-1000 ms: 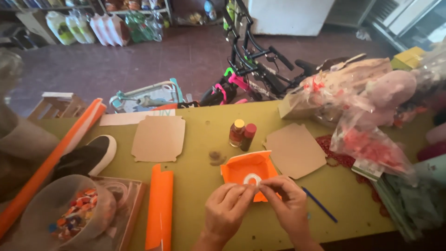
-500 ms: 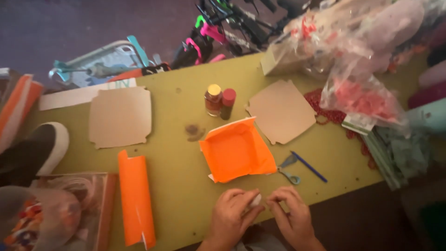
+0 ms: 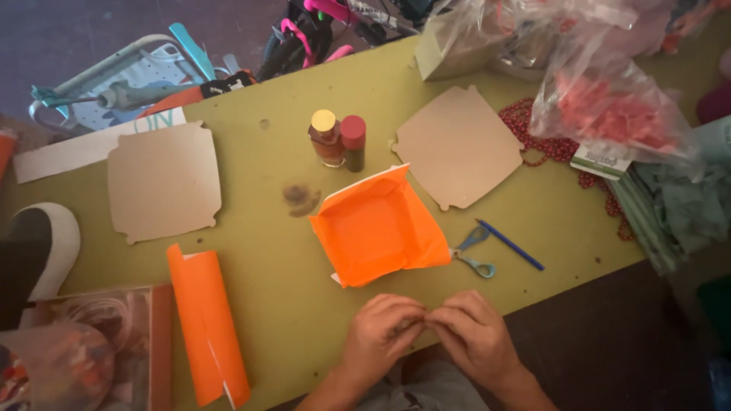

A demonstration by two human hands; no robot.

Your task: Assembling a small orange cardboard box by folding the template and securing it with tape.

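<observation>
Green table [image 3: 266, 274], left hand [image 3: 381, 335] and right hand [image 3: 476, 335] fingertips pinched together at near edge, contents too small to tell, orange paper tray [image 3: 377, 228] just beyond, scissors [image 3: 474, 255] beside tray.

1. Orange paper tray [image 3: 378, 227]: thin folded sheet, matt, creased at the corners, white on the underside edge.
2. Orange paper roll [image 3: 207, 323]: same matt sheet, smooth, white at the inner edge.
3. Two cardboard cutouts [image 3: 164, 181] [image 3: 458, 146]: plain brown board, dull and slightly rough.
4. Table [image 3: 259, 259]: olive-green top, matt, smooth, stained in one dark patch.
5. Two small bottles [image 3: 338, 140]: glossy, plastic-looking caps, one yellow, one red.
6. Scissors [image 3: 474, 255]: pale blue plastic handles, smooth.
7. Blue pencil [image 3: 510, 245]: smooth, faint sheen.
8. Clear bags [image 3: 609, 106]: thin crinkled plastic film, shiny.
9. Red beads [image 3: 533, 133]: small, glossy.
10. Green fabric pile [image 3: 678, 205]: soft matt cloth.
</observation>
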